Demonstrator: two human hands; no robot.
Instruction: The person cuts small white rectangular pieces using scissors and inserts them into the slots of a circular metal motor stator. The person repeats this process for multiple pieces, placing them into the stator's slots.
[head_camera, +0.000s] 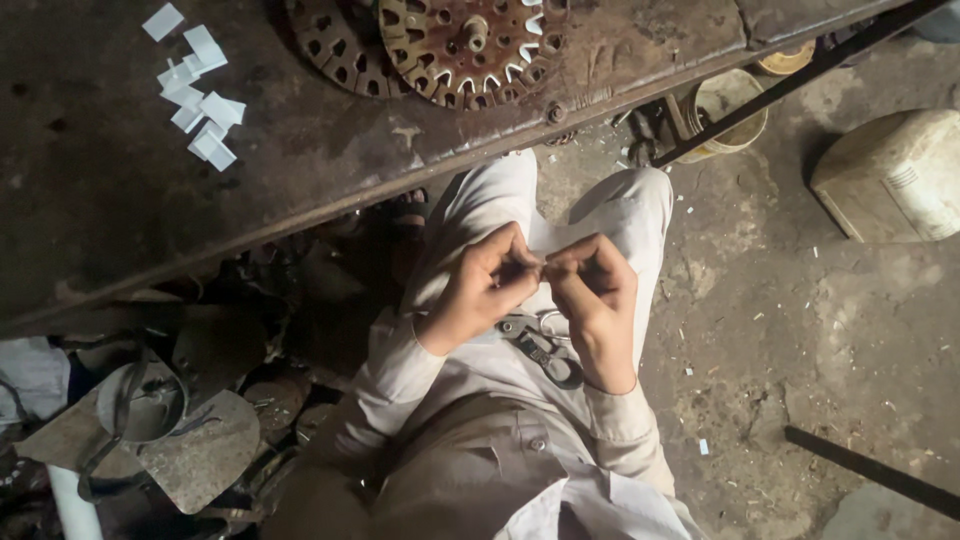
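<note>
Below the rusty table's (300, 150) edge, over the lap in pale trousers, I see both hands meeting on a small white strip of paper (560, 238). The left hand (485, 285) has its grip pinched narrow on the strip's near end, fingertips curled in tight. The right hand (595, 290) pinches the same strip just beside it, thumb and forefinger closed on the paper. Under the hands, on the lap, lie scissors (545, 345) with dark handles. Up on the table, well left of the hands, sits a loose cluster of small white paper squares (200, 100), and a rusty toothed round metal part (470, 45) lies near the table's far side. Right of the table, on the floor, stands a round tin (725, 110); I cannot tell its contents.
</note>
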